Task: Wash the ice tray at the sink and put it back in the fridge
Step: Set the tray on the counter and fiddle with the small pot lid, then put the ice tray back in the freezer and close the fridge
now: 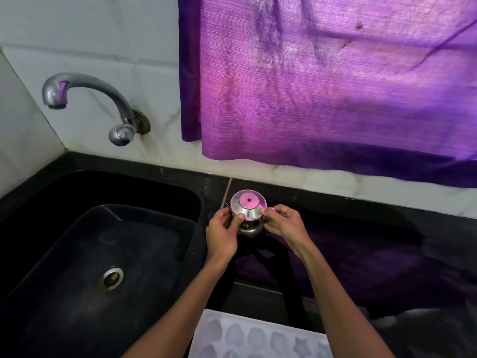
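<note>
Dim, purple-tinted light through curtain (335,81) — wide-angle warp

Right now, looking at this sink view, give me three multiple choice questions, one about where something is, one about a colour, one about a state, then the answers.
1. Where is the ice tray?
A. In the sink
B. On the counter at the near edge, right of the sink
C. Under the tap

2. What colour is the curtain?
A. Purple
B. Green
C. White

3. What are the hands doing?
A. Both hang idle
B. Both hold the metal container
C. One turns the tap

Answers:
1. B: the tray lies on the dark counter beside the sink, not in it.
2. A: the cloth over the window glows purple.
3. B: the left hand and right hand both grip the small metal container; the tap is untouched and no water runs.
</note>
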A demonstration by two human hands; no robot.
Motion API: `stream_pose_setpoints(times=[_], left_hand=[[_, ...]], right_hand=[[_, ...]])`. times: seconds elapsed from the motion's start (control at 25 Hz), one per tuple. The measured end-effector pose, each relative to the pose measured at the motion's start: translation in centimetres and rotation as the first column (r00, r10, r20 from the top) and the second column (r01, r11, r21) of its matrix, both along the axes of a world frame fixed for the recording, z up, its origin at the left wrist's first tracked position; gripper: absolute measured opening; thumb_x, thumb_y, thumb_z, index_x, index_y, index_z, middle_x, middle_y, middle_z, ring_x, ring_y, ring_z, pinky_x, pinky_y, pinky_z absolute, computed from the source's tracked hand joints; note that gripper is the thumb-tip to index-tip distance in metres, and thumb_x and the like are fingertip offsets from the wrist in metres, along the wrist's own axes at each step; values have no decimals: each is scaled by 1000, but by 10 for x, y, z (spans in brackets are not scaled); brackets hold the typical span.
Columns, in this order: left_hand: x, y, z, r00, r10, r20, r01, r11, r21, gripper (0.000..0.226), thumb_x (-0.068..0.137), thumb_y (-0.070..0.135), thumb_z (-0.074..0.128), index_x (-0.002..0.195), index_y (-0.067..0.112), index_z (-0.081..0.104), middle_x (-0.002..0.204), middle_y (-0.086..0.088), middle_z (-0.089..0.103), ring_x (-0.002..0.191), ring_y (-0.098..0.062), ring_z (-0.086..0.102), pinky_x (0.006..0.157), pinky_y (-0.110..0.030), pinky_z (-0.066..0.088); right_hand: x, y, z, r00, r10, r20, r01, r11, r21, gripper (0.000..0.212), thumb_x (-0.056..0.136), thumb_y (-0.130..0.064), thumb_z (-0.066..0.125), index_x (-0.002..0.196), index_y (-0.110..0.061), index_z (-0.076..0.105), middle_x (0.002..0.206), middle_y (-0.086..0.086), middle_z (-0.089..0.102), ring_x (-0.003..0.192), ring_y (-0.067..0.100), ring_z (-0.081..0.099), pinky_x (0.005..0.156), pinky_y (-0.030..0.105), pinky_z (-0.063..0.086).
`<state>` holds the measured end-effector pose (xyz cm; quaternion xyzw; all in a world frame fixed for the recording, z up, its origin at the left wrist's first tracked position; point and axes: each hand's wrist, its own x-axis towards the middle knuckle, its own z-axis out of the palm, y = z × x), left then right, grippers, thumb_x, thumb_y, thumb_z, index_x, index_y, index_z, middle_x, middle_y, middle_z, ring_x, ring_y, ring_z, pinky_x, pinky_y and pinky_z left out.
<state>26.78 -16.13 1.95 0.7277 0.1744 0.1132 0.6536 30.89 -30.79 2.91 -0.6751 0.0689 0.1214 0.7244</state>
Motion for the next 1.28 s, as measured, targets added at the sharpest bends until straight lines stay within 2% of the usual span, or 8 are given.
stream_pose_setpoints(times=[0.24,0.44,0.56,0.72,0.96,1.08,1.2,1.28], left_hand=[[-2,0,4,1000,-13,6,13,999,32,37,84,20,67,116,3,60,113,-11,68,105,-19,64,95,-38,50],[-16,6,12,1000,0,-26,3,995,97,44,87,19,64,126,1,53,123,-14,62,112,-22,59,98,-35,47],[-37,13,18,1000,-9,-17,11,994,112,45,87,17,63,126,-1,52,121,-18,62,110,-24,60,92,-28,46],[-78,25,25,998,-55,18,52,989,140,35,87,13,63,119,1,58,112,-15,65,101,-18,61,85,-24,45],[-146,44,19,988,-146,-40,152,962,227,29,88,16,61,115,6,62,107,-7,65,100,-15,60,85,-25,45],[-175,49,9,984,-152,-96,173,946,273,30,91,17,58,118,5,61,111,-8,65,102,-17,59,87,-27,43],[-195,55,-6,973,-134,-186,184,942,282,28,93,14,53,118,6,60,113,-10,65,104,-21,59,88,-32,45],[-206,57,-13,958,-143,-249,203,949,240,28,95,12,49,120,7,59,116,-12,63,106,-26,60,92,-42,48]], right_hand=[[-2,-1,3,1000,14,7,-14,1000,-17,15,82,-20,73,89,-10,64,88,4,70,90,15,67,90,33,54],[-19,-12,11,998,-23,54,28,995,-93,39,79,-21,76,111,-20,56,114,-1,62,105,17,62,89,33,53],[-45,-26,12,997,-20,76,29,994,-107,31,81,-15,73,107,-22,58,119,4,63,108,21,63,88,34,54],[-100,-48,20,993,9,121,7,991,-136,23,84,-9,69,102,-21,62,111,5,68,105,21,65,83,32,56],[-187,-84,24,988,-90,129,113,978,-177,20,85,-6,66,101,-18,64,104,1,68,93,10,65,77,29,55],[-219,-97,11,977,-178,116,205,937,-282,18,87,-11,66,101,-21,63,104,-2,67,97,11,63,85,31,51],[-242,-104,-4,965,-258,36,255,906,-339,20,90,-11,60,110,-16,60,105,2,65,101,18,59,90,36,49],[-253,-104,-9,966,-252,-52,225,924,-308,24,93,-9,56,117,-9,57,109,7,62,101,20,59,81,34,51]])
